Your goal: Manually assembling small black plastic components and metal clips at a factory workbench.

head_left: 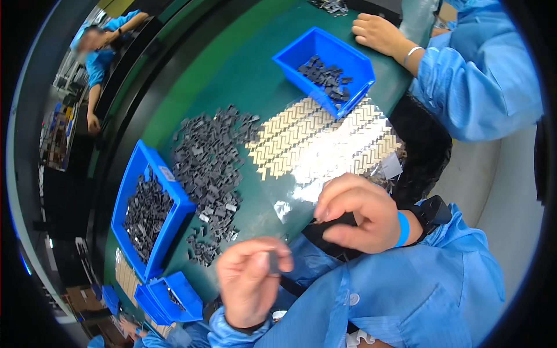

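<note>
A person in a blue smock sits at a green work table [255, 200], seen from above, both bare hands near its closest edge. The left hand [246, 284] pinches a small dark gray piece [273, 263] between thumb and forefinger, with almost no space between those fingertips except the piece itself. The right hand [371, 217] is raised to the right, its fingers curled inward and its thumb apart from them, leaving a gap. Whether something tiny sits at its fingertips cannot be told.

The pinched piece is flat, matt and roughly rectangular, partly covered by the fingers. It is held up in front of the smock, near the table edge and well apart from the right hand.

Beyond the left hand, a loose heap of similar dark pieces [203, 156] spreads over the table. Left of the heap, a blue bin [169, 232] holds more. Past the right hand lies a shiny sheet of cream-colored pieces [278, 145] in slanted rows, with a second blue bin [358, 66] at its far edge.
</note>
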`<state>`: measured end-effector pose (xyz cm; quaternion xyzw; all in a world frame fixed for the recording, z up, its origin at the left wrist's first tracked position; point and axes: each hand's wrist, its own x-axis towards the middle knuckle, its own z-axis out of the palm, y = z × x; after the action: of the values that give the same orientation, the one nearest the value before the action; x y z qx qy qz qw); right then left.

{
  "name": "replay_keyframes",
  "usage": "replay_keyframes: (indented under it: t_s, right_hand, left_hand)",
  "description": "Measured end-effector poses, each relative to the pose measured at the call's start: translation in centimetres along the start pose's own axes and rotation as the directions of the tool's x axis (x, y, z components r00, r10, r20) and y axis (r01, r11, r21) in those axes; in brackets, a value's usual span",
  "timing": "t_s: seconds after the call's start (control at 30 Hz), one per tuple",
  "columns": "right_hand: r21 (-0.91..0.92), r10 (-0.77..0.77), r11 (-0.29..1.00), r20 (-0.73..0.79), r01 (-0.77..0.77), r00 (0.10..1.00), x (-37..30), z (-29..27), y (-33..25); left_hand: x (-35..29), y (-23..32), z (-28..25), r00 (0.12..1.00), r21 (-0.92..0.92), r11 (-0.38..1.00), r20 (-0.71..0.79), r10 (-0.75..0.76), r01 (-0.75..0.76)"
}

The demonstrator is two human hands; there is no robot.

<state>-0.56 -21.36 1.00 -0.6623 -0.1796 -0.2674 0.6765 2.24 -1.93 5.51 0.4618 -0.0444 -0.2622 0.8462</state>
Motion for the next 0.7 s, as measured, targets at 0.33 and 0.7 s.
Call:
replay_keyframes:
  t_s: [0.33, 0.7]
  right_hand:
    - [-0.232, -0.144, 0.958, 0.116, 0.167, 0.983, -0.6, 2.6, 1.3]
    - [-0.372, -0.219, 0.857, 0.361, 0.356, 0.906, -0.1, 0.6, 1.7]
  left_hand:
    - [0.1, -5.3, -0.5, 0.976, -0.430, 0.880, 0.005, -0.220, 0.200]
    - [0.0, -5.0, -1.1, 0.987, -0.227, 0.961, -0.001, -0.163, 0.159]
